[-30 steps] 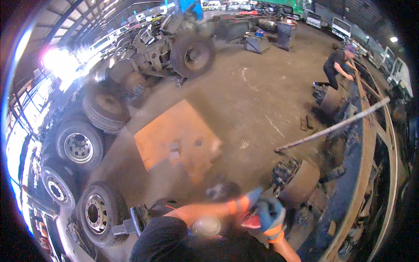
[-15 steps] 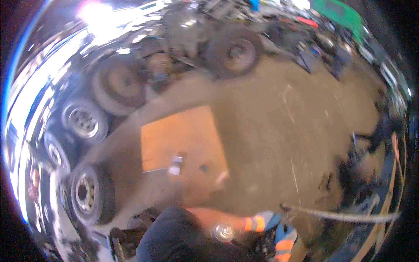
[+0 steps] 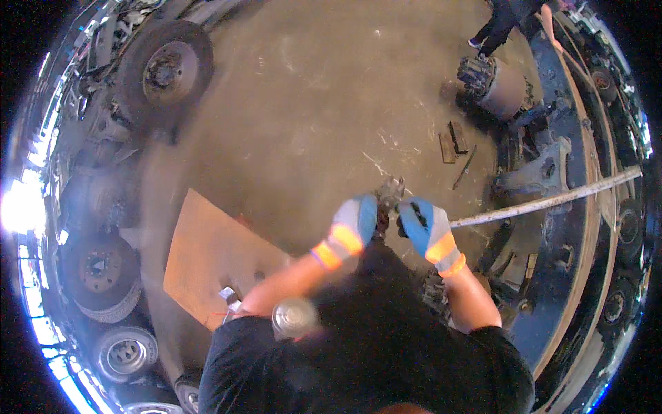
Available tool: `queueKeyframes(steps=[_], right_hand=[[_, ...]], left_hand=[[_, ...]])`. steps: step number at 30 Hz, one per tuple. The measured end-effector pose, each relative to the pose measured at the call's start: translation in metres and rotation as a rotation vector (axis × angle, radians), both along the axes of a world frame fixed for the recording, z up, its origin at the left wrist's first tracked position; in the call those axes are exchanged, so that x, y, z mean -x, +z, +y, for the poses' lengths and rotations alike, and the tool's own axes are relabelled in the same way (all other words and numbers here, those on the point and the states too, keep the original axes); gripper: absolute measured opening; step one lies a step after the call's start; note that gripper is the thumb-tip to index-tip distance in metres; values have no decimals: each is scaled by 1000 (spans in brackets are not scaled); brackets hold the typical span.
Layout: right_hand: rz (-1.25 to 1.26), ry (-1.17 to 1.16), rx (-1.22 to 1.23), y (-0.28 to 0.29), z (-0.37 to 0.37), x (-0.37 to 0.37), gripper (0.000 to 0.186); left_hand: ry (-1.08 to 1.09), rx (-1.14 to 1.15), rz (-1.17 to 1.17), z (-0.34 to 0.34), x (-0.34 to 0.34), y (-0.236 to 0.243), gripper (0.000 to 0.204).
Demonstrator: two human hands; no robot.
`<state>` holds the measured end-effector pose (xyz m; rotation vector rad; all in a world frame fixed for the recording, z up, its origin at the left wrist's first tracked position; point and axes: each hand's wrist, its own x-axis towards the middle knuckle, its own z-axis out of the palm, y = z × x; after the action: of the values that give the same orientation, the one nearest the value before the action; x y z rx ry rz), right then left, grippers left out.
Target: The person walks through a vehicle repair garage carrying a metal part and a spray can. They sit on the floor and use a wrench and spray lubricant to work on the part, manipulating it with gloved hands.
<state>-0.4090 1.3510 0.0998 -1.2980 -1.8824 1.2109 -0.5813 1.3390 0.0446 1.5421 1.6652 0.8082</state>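
My left hand (image 3: 356,225), in a grey and blue glove with an orange cuff, is closed around a dark metal part (image 3: 383,219). A lighter, jagged metal piece (image 3: 390,190) shows just above it. My right hand (image 3: 424,228), gloved alike, sits just to the right with bent fingers around a small dark piece whose kind I cannot make out. A long pale pipe (image 3: 531,207) runs from behind my right hand toward the right side, past the hands.
An orange sheet (image 3: 196,252) lies on the floor at lower left. Truck wheels (image 3: 127,355) and axle parts line the left. A steel frame rail (image 3: 585,159), a hub drum (image 3: 505,90) and loose plates (image 3: 455,141) are rightward. A co-worker (image 3: 500,21) stands at top right.
My view has swung down from the wider workshop to the floor and my hands. Both hands appear higher in the frame, holding the parts out, with a small gap between them.
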Motion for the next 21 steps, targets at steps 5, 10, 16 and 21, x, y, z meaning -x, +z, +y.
queueKeyframes(steps=[5, 10, 16, 21], right_hand=[[-183, 56, -220, -15, 226, 44, 19], [-240, 170, -194, 19, 400, 54, 17], [-292, 113, 160, 4, 619, 77, 33], [-327, 159, 28, -17, 804, 112, 39]], left_hand=[[-58, -106, 218, 223, 35, -9, 19], [-98, -35, -119, 390, 53, 5, 21], [-24, -115, 350, 611, 78, -9, 16], [-215, -120, 533, 802, 94, 27, 15]])
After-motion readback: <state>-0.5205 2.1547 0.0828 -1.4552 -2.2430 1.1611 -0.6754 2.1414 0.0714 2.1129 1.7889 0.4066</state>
